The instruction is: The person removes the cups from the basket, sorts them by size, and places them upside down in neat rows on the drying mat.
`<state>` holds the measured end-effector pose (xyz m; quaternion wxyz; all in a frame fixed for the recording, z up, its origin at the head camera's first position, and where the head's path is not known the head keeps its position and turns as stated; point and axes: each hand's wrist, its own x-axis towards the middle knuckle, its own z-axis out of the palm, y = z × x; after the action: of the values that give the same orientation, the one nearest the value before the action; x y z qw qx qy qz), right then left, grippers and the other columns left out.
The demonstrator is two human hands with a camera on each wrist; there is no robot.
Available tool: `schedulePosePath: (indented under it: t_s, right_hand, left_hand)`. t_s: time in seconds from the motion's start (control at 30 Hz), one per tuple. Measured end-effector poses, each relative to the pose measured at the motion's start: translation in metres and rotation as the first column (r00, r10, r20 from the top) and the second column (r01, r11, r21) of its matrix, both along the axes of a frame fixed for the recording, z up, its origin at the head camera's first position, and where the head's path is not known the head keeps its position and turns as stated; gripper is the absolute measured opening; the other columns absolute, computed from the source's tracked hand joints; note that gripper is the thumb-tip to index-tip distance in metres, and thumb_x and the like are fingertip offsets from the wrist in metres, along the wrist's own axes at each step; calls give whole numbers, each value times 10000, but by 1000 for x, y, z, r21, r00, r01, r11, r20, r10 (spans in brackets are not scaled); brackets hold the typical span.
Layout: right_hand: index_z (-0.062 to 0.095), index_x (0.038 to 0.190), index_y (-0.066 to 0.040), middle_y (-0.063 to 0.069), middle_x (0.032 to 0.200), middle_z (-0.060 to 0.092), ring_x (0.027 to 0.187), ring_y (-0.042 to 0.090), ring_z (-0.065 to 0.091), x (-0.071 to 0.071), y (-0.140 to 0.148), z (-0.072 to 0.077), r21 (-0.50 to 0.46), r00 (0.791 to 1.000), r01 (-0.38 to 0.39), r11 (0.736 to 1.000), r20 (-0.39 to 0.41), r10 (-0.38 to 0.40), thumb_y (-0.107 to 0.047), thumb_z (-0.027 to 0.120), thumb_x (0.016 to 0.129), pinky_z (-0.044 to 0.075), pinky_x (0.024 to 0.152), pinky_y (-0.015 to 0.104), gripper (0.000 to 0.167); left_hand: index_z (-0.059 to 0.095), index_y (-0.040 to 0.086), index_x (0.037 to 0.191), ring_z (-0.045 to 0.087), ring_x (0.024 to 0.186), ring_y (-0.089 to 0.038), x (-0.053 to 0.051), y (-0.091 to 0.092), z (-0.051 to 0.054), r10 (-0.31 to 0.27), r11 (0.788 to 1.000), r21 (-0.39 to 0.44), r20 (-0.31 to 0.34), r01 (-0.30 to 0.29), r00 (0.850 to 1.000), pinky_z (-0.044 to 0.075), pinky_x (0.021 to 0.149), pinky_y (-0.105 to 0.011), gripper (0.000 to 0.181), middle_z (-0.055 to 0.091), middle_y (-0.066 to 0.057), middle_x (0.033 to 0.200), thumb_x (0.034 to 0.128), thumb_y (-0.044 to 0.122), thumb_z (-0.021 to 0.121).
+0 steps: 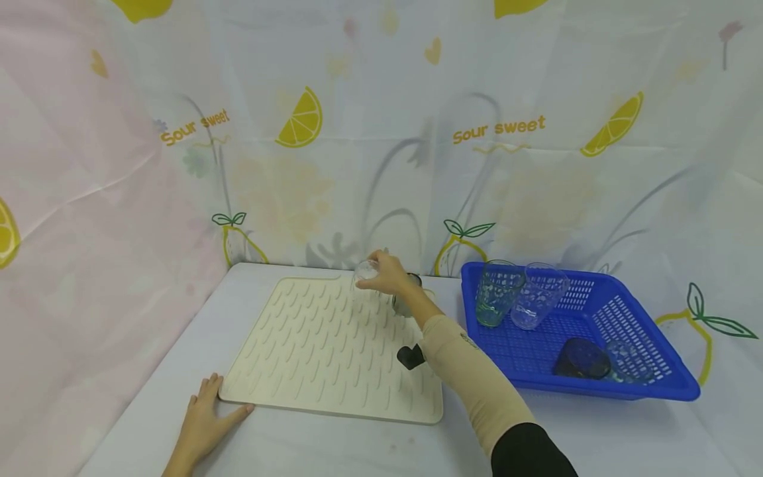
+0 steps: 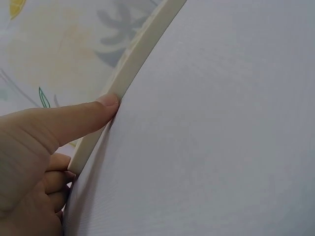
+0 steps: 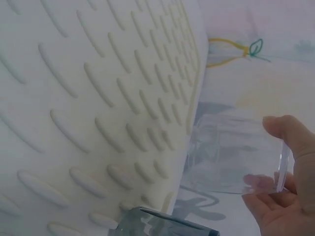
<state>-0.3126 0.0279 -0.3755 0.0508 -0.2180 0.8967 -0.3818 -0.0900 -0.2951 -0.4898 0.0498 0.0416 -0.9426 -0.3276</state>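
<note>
My right hand (image 1: 386, 273) grips a clear drinking glass (image 3: 226, 155) by one end, fingers and thumb around it, above the far edge of the cream ridged mat (image 1: 322, 358). Whether the glass touches the mat is unclear. Just to its right, a grey tinted glass (image 1: 401, 306) stands on the mat, partly hidden behind my right wrist. My left hand (image 1: 203, 421) holds the mat's near left corner. In the left wrist view its thumb (image 2: 83, 120) lies against the front edge, with the other fingers around the corner.
A blue plastic basket (image 1: 640, 311) stands right of the mat. Inside, a greenish glass (image 1: 496, 301) and a clear glass (image 1: 533, 305) lean at the back left; a dark glass (image 1: 581, 359) and another clear glass (image 1: 628, 363) lie at the front right. A printed curtain (image 1: 369, 99) hangs behind.
</note>
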Motion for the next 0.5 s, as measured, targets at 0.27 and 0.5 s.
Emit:
schedulePosePath:
  t_s: [0.27, 0.5]
  right_hand:
    - [455, 1295, 23, 182, 1316, 527, 1245, 324, 477, -9, -3, -13, 59, 1000, 17, 998, -20, -16, -252, 764, 798, 431, 1031, 384, 647]
    - [429, 1340, 34, 189, 1337, 517, 1248, 319, 476, -8, -3, -18, 120, 999, 35, 992, -34, -31, -258, 755, 808, 412, 1046, 389, 688]
  left_hand:
    - [272, -271, 1288, 128, 1298, -595, 1, 0, -1, 5, 1000, 18, -17, -5, 1000, 23, 1076, -675, 898, 177, -464, 1374, 777, 301, 739]
    - [272, -267, 1294, 127, 1302, -590, 2, 0, -2, 15, 1000, 20, -16, -15, 1000, 21, 1084, -666, 905, 176, -457, 1380, 774, 303, 744]
